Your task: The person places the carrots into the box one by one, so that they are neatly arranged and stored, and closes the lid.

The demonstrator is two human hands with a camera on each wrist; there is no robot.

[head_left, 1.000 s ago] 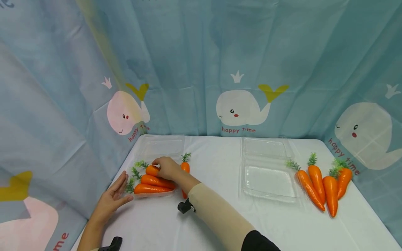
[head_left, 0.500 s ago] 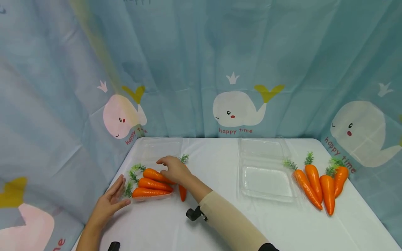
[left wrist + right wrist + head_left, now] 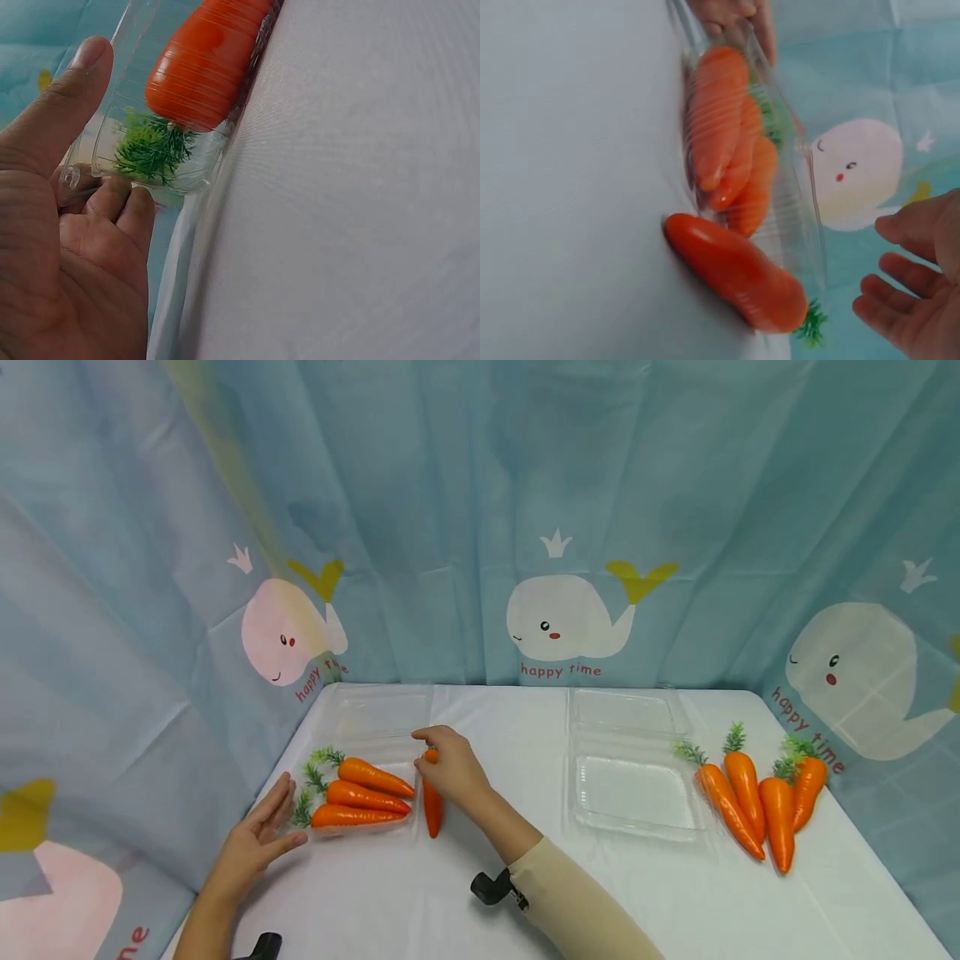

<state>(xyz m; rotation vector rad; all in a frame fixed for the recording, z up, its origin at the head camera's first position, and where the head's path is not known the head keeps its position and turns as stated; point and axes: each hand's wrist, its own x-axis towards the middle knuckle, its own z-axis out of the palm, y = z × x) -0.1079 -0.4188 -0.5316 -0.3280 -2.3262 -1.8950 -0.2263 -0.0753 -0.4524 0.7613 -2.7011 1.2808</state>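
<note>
Three orange toy carrots [image 3: 367, 797] with green tops lie side by side in the base of a clear plastic box [image 3: 358, 832] at the left. Its lid [image 3: 378, 712] is folded back behind. My left hand [image 3: 251, 847] is at the box's left end, thumb and fingers extended, some fingers behind the corner in the left wrist view. A single carrot [image 3: 432, 807] rests on the cloth just right of the box. Over its leafy end is my right hand [image 3: 456, 770], fingers spread and slightly bent; the right wrist view shows this hand [image 3: 922, 277] apart from the loose carrot [image 3: 739, 274].
A second clear box [image 3: 637, 797] stands open at the centre right with its lid [image 3: 630, 712] laid back. Several more carrots [image 3: 780, 822] lie to its right. A blue whale-print curtain [image 3: 450, 527] rises behind the white table [image 3: 510, 735].
My right hand has let go of the uppermost carrot in the left box and moved right, over the loose carrot. The left hand has stayed by the box's left end.
</note>
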